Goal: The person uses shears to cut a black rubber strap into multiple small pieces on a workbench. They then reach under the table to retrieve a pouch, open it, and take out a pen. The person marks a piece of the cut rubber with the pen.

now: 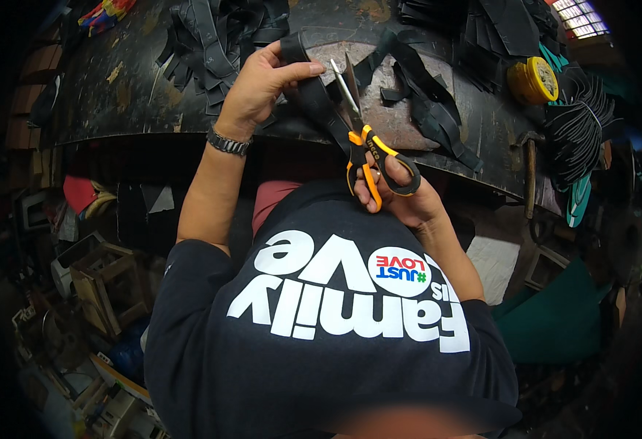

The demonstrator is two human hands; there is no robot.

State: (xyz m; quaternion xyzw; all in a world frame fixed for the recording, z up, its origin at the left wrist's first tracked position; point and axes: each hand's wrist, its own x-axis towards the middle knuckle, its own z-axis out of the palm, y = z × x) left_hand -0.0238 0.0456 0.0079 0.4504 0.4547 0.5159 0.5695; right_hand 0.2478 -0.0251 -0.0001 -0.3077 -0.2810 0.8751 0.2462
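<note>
My left hand (266, 82), with a dark watch on its wrist, pinches a black strip (316, 102) between thumb and fingers. The strip curls up above the hand and hangs down toward the right. My right hand (401, 192) grips scissors (352, 99) with orange and black handles, fingers in the loops. Their blades point up and stand a little apart, close beside the strip and my left thumb. Whether a blade touches the strip I cannot tell. Behind the blades, more black strips (434, 110) lie loosely over a pale worn slab (398, 132) on the table.
The dark, worn table (138, 95) has a curved near edge. Black strips (215, 44) are heaped at the back left, black pieces (493, 40) at the back right. A yellow tub (531, 80), a bundle of thin black cords (577, 121) and a hammer (531, 175) are at the right.
</note>
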